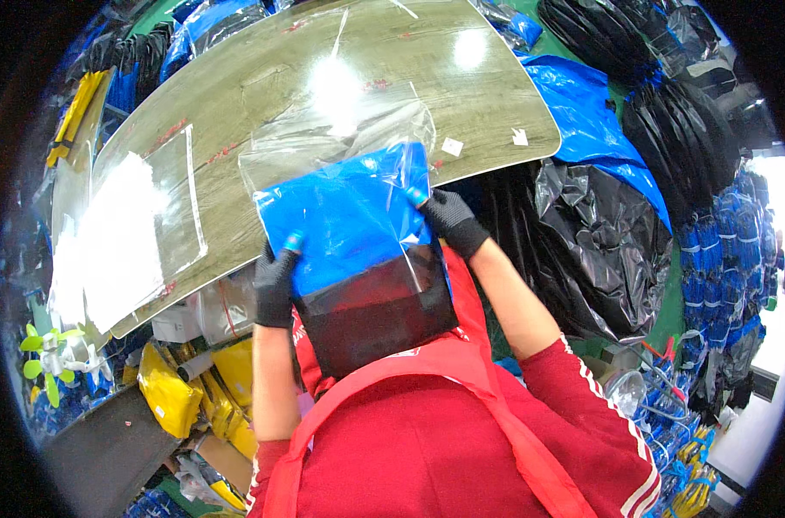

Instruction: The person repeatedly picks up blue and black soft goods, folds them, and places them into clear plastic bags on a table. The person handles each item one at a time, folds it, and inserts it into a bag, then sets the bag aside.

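Observation:
Between my two hands is a folded blue and black sheet item (349,220), its blue part away from me and its black part close to my body. A clear plastic bag (340,142) covers at least its far part, and the loose end of the bag lies on the table. My left hand (276,281), in a black glove with a blue thumb tip, grips the left edge. My right hand (450,217), gloved the same way, grips the right edge. Both thumbs press on top; the other fingers are mostly hidden beneath.
The wood-patterned table (487,112) reaches away from me, with white sheets (116,233) at its left. A large black plastic bag (599,250) stands at the right beside blue bundles (725,250). Yellow packages (172,393) and a small green-bladed fan (51,363) are at lower left.

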### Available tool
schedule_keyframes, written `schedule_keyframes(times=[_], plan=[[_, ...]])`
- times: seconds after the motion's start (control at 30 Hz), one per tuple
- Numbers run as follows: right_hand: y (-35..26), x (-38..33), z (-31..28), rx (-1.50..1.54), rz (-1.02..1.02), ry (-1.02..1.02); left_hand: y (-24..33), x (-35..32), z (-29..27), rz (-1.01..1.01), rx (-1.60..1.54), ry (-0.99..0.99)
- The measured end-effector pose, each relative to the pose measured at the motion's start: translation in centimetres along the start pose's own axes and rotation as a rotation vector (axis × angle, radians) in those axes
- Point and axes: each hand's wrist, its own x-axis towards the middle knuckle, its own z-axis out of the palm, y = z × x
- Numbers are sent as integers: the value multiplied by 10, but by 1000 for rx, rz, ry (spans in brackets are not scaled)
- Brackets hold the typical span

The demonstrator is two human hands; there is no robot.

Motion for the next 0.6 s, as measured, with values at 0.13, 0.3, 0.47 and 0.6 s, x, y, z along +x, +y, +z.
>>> schedule_keyframes(times=[0.13,0.3,0.47,0.6], plan=[[33,-46,21,163,40,-86,-29,-56,18,-52,60,25],[51,-87,7,197,184,-306,-21,-83,-11,-154,324,-77],[-14,-44,-3,53,-169,-387,8,-42,8,129,-137,75],[-48,-24,3,371,-182,36,2,-63,40,-98,-74,102]])
